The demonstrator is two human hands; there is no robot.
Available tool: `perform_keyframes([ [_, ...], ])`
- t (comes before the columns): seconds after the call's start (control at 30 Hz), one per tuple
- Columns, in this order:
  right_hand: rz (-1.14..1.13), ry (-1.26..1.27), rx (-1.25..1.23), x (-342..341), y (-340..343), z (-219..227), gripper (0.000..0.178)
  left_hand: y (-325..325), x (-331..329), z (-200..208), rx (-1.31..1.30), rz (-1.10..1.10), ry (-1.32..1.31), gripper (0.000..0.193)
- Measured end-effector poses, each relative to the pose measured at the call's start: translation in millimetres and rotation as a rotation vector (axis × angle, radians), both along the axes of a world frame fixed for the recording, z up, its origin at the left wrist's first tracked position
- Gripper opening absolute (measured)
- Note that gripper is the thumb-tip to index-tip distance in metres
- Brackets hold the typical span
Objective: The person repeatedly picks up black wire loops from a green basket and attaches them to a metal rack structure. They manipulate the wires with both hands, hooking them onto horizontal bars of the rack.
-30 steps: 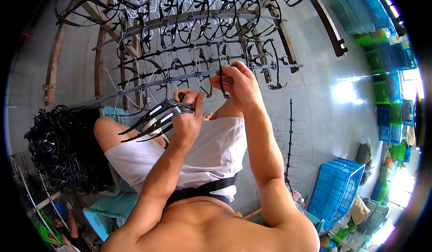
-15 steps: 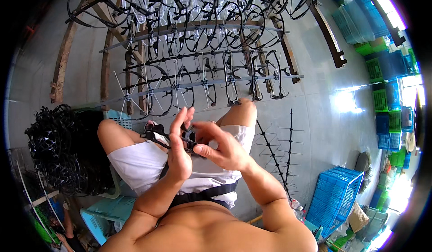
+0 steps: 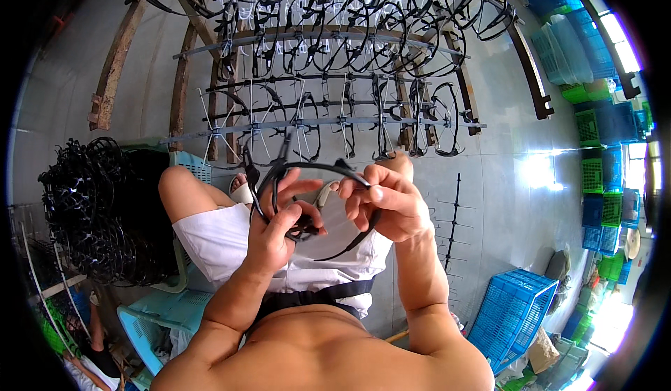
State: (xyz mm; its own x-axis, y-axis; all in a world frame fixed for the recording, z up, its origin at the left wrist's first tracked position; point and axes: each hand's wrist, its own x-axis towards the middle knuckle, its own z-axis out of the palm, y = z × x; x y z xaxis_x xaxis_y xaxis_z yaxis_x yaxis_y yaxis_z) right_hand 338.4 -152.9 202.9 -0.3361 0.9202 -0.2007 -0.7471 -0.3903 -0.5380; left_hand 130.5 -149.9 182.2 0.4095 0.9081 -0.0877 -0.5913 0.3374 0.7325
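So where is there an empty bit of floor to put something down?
The grey floor is bare between the rack of black frames and the blue crate. Another bare strip lies left of the rack's wooden beams. It is crowded at the pile of black frames and by the stacked crates.

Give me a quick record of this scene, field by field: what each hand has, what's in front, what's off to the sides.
Left hand: grips one end of a black plastic hoop
Right hand: pinches the hoop's other side
Front: rack of rods hung with black rings
Person's left: pile of black rings
Person's right: blue crate on the floor
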Motion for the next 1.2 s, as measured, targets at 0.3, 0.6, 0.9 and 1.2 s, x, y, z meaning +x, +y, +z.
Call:
perform_keyframes([
  [0.3,-0.36,0.269,0.47,19.5,41.8,8.2,0.026,-7.3,-13.5,-17.8,0.517,0.074,0.12,0.074],
  [0.6,-0.285,-0.317,0.126,-27.0,78.5,-31.6,0.083,30.1,14.9,-47.2,0.694,0.405,1.166,0.028],
  [0.9,-0.286,-0.4,0.188,-41.2,66.9,-18.8,0.073,41.3,12.0,-59.1,0.714,0.45,1.188,0.014],
  [1.2,-0.408,-0.616,0.013,-39.6,94.8,-44.3,0.065,43.9,15.1,-61.5,0.736,0.504,1.133,0.013],
])
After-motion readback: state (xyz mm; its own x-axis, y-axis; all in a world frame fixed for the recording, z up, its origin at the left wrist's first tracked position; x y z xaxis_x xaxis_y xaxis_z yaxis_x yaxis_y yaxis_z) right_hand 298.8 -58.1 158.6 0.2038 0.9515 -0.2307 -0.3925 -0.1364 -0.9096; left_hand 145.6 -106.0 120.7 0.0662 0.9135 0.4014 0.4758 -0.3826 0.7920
